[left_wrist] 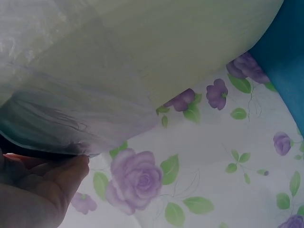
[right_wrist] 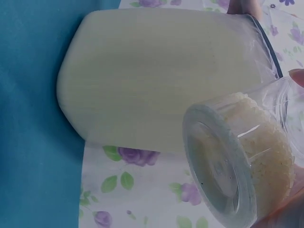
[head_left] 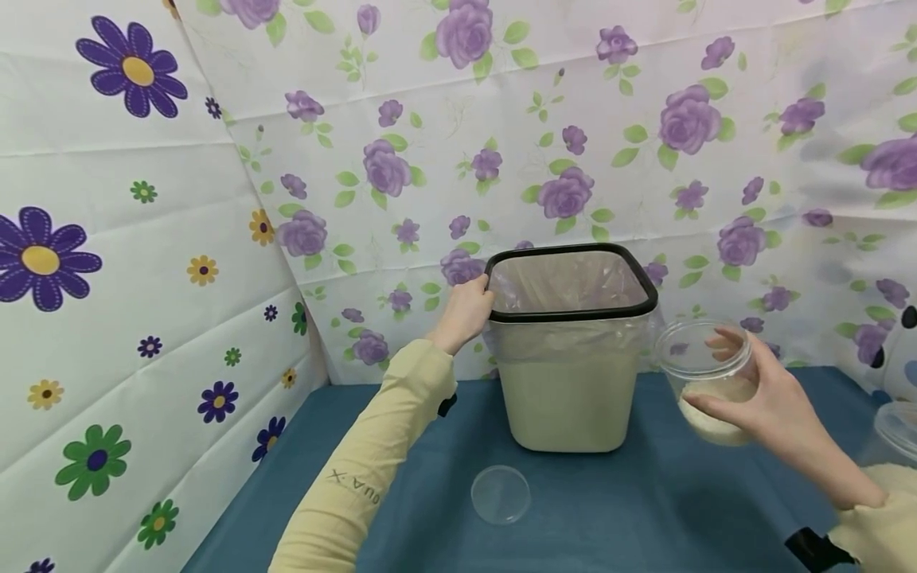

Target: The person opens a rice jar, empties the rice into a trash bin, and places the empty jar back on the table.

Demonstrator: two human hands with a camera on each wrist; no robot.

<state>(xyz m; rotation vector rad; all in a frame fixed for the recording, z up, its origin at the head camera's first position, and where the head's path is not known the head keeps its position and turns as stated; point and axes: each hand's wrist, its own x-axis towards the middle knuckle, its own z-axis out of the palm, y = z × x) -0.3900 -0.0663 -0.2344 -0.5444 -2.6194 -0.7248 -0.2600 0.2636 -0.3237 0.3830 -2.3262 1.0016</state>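
Note:
A pale cream trash bin (head_left: 569, 398) with a black rim (head_left: 573, 315) stands upright, lined with a clear plastic bag (head_left: 566, 274). At the rim's left side my left hand (head_left: 466, 312) grips the edge; the left wrist view shows its fingers (left_wrist: 71, 173) bent over rim and bag. To the right of the bin, my right hand (head_left: 777, 402) holds a clear plastic jar (head_left: 673, 360) above the table, lidless and slightly tilted. Pale rice-like grains (right_wrist: 261, 156) fill its lower part.
A round clear lid (head_left: 501, 494) lies on the blue tablecloth (head_left: 609, 517) in front of the bin. Another clear container (head_left: 899, 430) shows at the right edge. Flower-printed cloth walls (head_left: 430, 159) rise behind and at the left.

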